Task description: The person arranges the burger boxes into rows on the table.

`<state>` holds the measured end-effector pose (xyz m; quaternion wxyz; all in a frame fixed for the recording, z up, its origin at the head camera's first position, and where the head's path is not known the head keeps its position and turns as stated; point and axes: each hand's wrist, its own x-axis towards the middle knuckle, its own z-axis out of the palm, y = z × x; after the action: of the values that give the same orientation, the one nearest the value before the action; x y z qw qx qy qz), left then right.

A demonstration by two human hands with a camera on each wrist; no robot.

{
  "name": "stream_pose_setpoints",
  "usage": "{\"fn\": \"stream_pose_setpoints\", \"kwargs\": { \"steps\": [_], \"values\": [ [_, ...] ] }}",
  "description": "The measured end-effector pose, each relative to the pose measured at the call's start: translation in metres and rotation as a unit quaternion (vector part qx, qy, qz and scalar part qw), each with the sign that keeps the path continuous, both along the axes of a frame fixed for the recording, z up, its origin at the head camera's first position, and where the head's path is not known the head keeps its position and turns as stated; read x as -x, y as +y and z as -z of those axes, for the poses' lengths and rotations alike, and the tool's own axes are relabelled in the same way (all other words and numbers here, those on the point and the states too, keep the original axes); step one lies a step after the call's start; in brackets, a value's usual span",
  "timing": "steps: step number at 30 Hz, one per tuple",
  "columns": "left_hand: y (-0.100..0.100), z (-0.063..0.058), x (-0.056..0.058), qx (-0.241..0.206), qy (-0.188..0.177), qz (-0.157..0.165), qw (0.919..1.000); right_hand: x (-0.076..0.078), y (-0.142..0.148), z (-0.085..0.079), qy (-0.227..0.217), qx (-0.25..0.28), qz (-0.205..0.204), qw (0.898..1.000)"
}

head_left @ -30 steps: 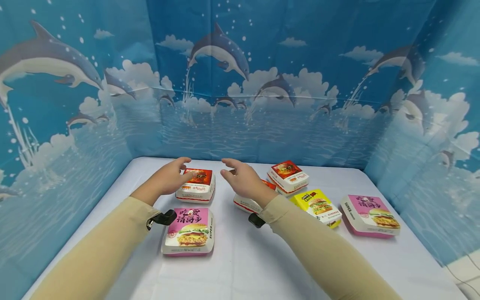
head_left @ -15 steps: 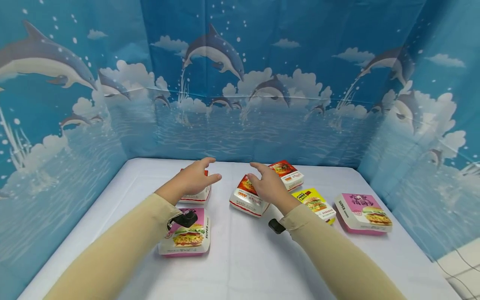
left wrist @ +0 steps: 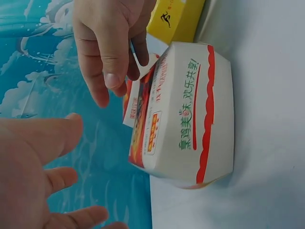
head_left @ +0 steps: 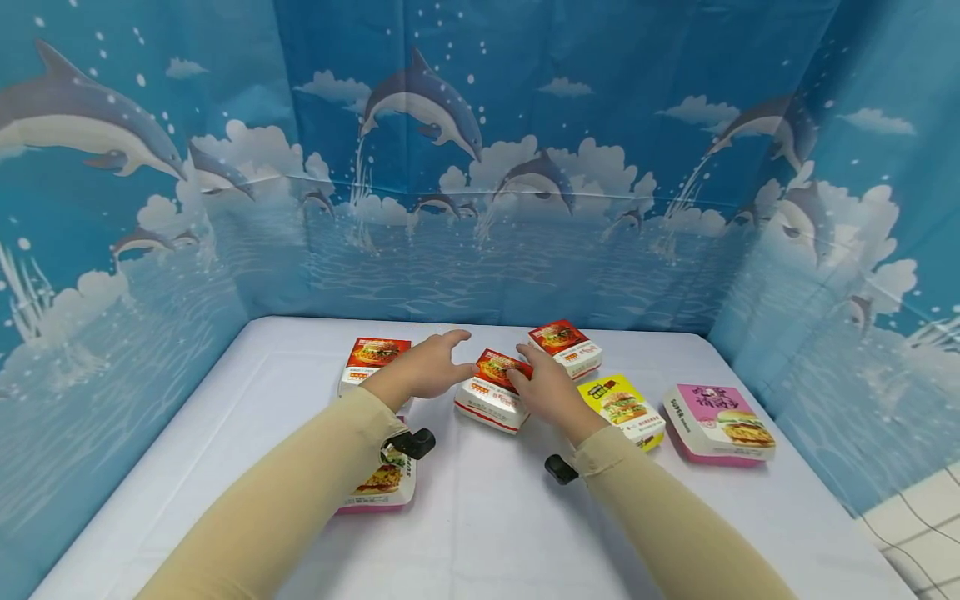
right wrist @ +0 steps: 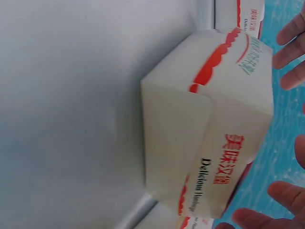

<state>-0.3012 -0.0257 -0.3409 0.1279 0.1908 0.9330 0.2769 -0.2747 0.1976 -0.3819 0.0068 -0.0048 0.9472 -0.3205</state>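
A white burger box with a red printed top [head_left: 491, 396] sits at the middle of the table, turned slightly. My left hand [head_left: 429, 367] hovers at its left side, fingers spread and thumb pointing toward the box. On the other side, my right hand [head_left: 553, 390] is at the box's right edge, its thumb and fingertips overlapping the red top in the head view. In the left wrist view, the box [left wrist: 190, 114] shows its white front with green lettering, and my left hand's fingers [left wrist: 62, 136] are apart from it. The right wrist view shows the box's [right wrist: 214, 143] side.
Another red-topped box [head_left: 375, 354] stands behind my left forearm, with a pink burger box [head_left: 390, 492] partly hidden nearer. To the right are a red-topped box [head_left: 566, 346], a yellow box [head_left: 624, 408] and a pink box [head_left: 720, 423]. A dolphin-print curtain [head_left: 465, 250] surrounds the white table [head_left: 487, 525].
My left hand has moved right, from over the left red-topped box to the middle one. My right hand has shifted right and lowered to that box's right side. The boxes keep their places.
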Motion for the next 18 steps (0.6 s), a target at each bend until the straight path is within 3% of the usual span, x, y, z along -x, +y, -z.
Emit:
{"fn": "stream_pose_setpoints", "kwargs": {
  "steps": [8,13,18],
  "values": [
    [0.017,0.01,0.004,0.04,-0.012,0.025,0.9988,0.001,0.002,0.011,0.004,-0.016,-0.005,1.0],
    [0.026,0.016,0.006,0.049,-0.042,0.026,0.9976,0.0,0.005,0.014,-0.003,-0.021,-0.006,1.0],
    [0.031,0.023,0.008,0.069,-0.044,0.033,0.9961,-0.002,0.006,0.019,-0.005,-0.043,-0.007,0.999]
  ]
}}
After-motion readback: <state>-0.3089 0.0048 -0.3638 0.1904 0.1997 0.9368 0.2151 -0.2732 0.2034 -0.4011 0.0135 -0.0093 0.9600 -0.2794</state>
